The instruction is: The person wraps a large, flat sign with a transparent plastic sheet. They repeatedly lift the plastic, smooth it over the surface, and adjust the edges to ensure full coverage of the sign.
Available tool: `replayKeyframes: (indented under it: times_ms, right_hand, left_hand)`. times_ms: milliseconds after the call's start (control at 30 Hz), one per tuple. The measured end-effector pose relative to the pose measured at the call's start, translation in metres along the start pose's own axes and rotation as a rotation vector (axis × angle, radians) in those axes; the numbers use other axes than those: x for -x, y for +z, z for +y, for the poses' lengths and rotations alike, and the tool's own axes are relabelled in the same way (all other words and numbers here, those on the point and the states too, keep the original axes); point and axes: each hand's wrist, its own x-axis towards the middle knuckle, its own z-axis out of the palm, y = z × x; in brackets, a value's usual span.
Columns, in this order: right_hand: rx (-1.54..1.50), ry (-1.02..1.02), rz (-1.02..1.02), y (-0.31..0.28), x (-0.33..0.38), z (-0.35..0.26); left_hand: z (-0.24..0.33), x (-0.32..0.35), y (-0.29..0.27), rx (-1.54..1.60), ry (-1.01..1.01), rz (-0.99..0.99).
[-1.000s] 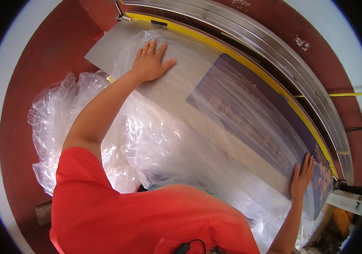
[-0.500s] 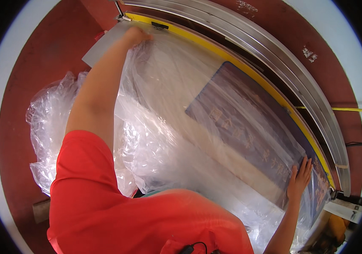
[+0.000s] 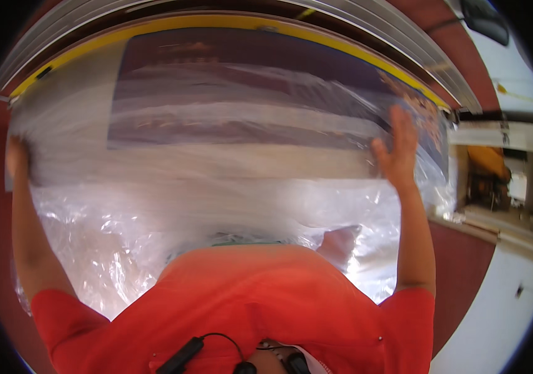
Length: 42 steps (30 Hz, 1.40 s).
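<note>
A large flat panel with a dark printed area lies in front of me, wrapped in clear plastic film. My left hand grips the panel's left edge, its fingers partly hidden behind the film. My right hand lies flat with spread fingers on the film near the panel's right end. The loose film bunches toward my chest, over my orange shirt.
A yellow strip and a ribbed metal rail run along the far side of the panel. Red floor shows at the right. A white counter edge and an orange object sit at the far right.
The view has swung so the panel now lies straight across. My left hand went from the far corner to the panel's left edge. My right hand stays on the right end.
</note>
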Motion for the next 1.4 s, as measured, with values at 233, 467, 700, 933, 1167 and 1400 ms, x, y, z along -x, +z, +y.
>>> replayKeyframes:
  times_ms: [233, 467, 700, 933, 1167, 1400]
  right_hand:
    - [-0.178, 0.350, 0.008, -0.035, 0.096, 0.077]
    - [0.384, 0.593, -0.125, -0.211, 0.049, 0.134]
    - [0.295, -0.201, 0.537, -0.111, -0.005, 0.065]
    - [0.299, 0.846, -0.278, -0.009, 0.103, 0.140]
    - [0.242, 0.758, -0.243, 0.020, -0.020, 0.099]
    - [0.029, 0.026, -0.065, 0.025, -0.047, -0.030]
  left_hand:
    - [-0.015, -0.007, 0.006, 0.018, -0.029, -0.053]
    - [-0.044, -0.033, 0.064, 0.036, 0.173, 0.160]
    - [-0.064, -0.032, 0.045, -0.049, 0.138, 0.009]
    - [-0.012, 0.005, -0.008, 0.033, -0.081, -0.081]
    - [-0.035, -0.007, 0.014, 0.048, -0.165, -0.081]
    - [-0.017, 0.008, -0.024, 0.024, -0.216, -0.125]
